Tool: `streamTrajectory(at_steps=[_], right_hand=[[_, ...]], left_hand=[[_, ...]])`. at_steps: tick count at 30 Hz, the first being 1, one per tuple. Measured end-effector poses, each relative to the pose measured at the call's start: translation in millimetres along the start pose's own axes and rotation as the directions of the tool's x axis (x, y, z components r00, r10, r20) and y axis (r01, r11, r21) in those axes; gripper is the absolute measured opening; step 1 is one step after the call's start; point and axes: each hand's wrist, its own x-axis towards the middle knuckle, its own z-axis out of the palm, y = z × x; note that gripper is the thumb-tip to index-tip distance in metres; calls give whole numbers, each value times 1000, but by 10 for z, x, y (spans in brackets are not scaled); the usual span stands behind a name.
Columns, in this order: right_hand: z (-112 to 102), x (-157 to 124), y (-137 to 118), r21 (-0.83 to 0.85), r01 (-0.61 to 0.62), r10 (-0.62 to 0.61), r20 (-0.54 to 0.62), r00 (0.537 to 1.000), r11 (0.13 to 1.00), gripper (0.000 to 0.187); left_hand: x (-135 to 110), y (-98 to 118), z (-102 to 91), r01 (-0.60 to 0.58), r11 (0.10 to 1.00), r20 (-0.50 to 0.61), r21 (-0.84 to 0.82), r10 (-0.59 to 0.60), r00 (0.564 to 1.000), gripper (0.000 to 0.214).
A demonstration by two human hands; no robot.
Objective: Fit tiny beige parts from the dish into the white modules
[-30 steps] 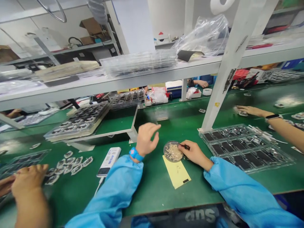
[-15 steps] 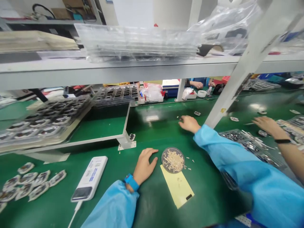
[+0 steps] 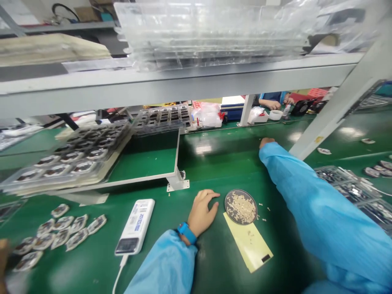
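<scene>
Two blue sleeves (image 3: 309, 196) cross a green bench (image 3: 220, 265). Head view: the left hand (image 3: 202, 212), loosely spread, sits beside a round dish (image 3: 242, 191) of pale bits (image 3: 241, 209) overlapping yellow paper (image 3: 255, 256); the right hand's (image 3: 266, 141) grip cannot be told. Sleeves are best kept clear of the dish.

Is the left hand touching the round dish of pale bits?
Apart. The head view shows a narrow strip of green bench between the left hand and the round dish.
</scene>
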Motion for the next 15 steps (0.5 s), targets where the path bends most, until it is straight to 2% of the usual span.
streamTrajectory(at_steps=[2,5,8,10,12,14,15], right_hand=[[-61,-154,-52,-6,27,-27,19,999,1000,33],[-113,-613,-179,25,184,-183,-23,983,983,34],[-107,-1331,-245,70,413,-406,-98,909,908,41],[-69,-1857,-220,108,546,-532,-133,836,831,41],[-6,-2321,-165,226,709,-676,-216,705,668,36],[80,-2658,-109,308,769,-734,-246,633,560,34],[129,-2771,-86,336,779,-752,-240,614,529,34]], left_hand=[[10,-17,-2,-16,1000,-13,-10,16,1000,29],[19,10,7,-18,994,-72,-105,10,997,27],[-15,158,48,61,923,-111,-380,-111,988,29],[-66,304,95,138,779,-57,-611,-217,974,39],[-126,445,148,204,579,40,-789,-283,958,51],[-175,547,196,249,397,125,-883,-313,941,57],[-192,580,215,266,327,158,-907,-323,933,56]])
